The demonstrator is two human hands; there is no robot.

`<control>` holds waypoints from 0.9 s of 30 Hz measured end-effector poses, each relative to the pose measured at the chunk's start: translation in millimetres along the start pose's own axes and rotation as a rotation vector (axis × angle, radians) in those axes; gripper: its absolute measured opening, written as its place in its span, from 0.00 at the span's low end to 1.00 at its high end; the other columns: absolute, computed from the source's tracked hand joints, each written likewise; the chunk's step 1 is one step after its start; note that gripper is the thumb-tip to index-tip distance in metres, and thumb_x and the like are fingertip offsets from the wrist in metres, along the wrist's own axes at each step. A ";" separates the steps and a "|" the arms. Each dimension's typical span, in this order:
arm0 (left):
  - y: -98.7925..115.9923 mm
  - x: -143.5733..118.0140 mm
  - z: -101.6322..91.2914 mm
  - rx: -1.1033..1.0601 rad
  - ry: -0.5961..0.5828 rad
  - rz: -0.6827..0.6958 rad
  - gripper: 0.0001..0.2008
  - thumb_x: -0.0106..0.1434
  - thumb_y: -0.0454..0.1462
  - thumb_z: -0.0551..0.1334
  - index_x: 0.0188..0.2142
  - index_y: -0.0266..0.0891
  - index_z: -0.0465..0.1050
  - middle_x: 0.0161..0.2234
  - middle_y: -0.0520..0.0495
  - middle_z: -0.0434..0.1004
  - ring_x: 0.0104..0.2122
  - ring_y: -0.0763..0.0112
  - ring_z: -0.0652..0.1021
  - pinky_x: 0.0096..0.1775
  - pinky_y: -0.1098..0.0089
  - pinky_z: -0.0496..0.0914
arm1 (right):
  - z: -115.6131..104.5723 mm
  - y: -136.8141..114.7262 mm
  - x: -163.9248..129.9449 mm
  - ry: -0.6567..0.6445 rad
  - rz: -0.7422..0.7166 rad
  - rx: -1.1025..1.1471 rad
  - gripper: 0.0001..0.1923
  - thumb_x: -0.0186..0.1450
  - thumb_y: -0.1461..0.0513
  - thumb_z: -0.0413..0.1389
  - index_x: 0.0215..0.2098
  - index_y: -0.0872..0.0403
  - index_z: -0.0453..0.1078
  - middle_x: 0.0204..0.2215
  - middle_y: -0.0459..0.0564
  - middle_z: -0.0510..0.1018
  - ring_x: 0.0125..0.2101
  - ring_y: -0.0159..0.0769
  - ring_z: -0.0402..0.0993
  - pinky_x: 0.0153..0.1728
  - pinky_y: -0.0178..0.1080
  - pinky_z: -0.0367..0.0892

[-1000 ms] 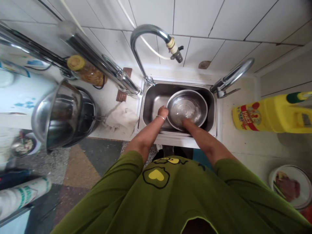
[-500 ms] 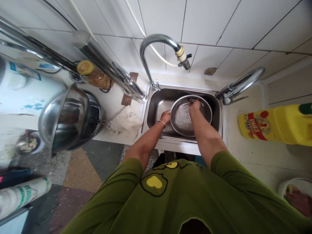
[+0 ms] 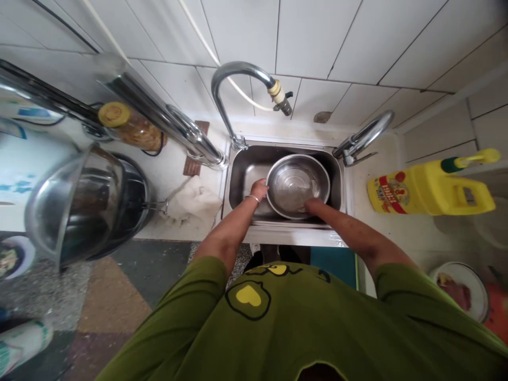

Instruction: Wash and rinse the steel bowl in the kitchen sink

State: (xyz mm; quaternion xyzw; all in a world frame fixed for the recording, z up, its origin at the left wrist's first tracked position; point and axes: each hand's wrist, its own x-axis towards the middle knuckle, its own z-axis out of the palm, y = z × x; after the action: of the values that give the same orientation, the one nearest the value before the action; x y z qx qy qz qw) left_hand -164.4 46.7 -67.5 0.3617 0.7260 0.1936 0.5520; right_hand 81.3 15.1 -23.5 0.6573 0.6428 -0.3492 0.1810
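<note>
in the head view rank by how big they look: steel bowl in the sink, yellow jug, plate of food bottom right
1. yellow jug
2. steel bowl
3. plate of food, though the frame edge partly cuts it off, so its rank is unsure

both bare arms are reaching forward and down from short green sleeves, converging ahead of the chest. the left hand (image 3: 259,189) is curling with its fingers gripping closed, the wrist slightly bent and wearing a thin bangle, while the left forearm is angling in from the lower left. the right hand (image 3: 313,205) is lying lower and flatter, palm down with the fingers pointing toward the left hand, though whether they are pressed closed is too small to tell, and the right forearm is stretching in from the lower right.
</note>
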 end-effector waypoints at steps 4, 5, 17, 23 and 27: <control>-2.2 2.4 2.7 0.011 0.002 0.016 0.28 0.67 0.27 0.60 0.65 0.38 0.76 0.36 0.46 0.84 0.28 0.72 0.79 0.32 0.75 0.74 | -18.4 9.3 28.6 0.079 0.022 -0.169 0.24 0.68 0.65 0.60 0.62 0.59 0.75 0.58 0.68 0.79 0.60 0.56 0.76 0.61 0.51 0.72; -2.5 2.4 3.1 0.010 0.005 0.013 0.28 0.67 0.27 0.60 0.66 0.38 0.76 0.37 0.46 0.84 0.28 0.72 0.79 0.32 0.75 0.74 | -12.7 6.3 31.1 0.078 0.008 -0.207 0.27 0.69 0.64 0.59 0.67 0.58 0.71 0.61 0.69 0.77 0.61 0.56 0.76 0.60 0.51 0.72; -8.7 10.6 1.8 0.070 0.020 0.061 0.29 0.63 0.26 0.64 0.63 0.39 0.79 0.27 0.52 0.79 0.21 0.75 0.73 0.29 0.76 0.71 | -86.3 -63.0 95.5 0.184 -0.488 -0.520 0.21 0.74 0.68 0.46 0.55 0.65 0.78 0.65 0.72 0.70 0.65 0.56 0.65 0.65 0.54 0.61; -1.5 3.8 0.3 0.098 0.008 0.034 0.27 0.65 0.27 0.64 0.63 0.38 0.78 0.31 0.48 0.81 0.23 0.74 0.76 0.28 0.77 0.72 | -109.0 4.8 94.1 0.198 -0.332 -0.416 0.15 0.69 0.71 0.53 0.47 0.60 0.80 0.52 0.64 0.80 0.65 0.56 0.65 0.66 0.63 0.59; 1.8 1.0 0.6 0.124 0.010 0.039 0.27 0.65 0.28 0.64 0.63 0.39 0.78 0.35 0.46 0.84 0.26 0.70 0.80 0.29 0.75 0.74 | -38.0 22.5 45.4 0.102 -0.134 -0.356 0.17 0.73 0.56 0.62 0.56 0.57 0.75 0.54 0.57 0.79 0.54 0.47 0.77 0.56 0.56 0.74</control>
State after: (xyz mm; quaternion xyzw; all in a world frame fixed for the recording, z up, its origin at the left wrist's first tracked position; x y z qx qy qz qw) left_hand -163.4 48.5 -67.2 0.4085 0.7320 0.1607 0.5211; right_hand 108.5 71.4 -33.4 0.5874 0.7451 -0.2077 0.2380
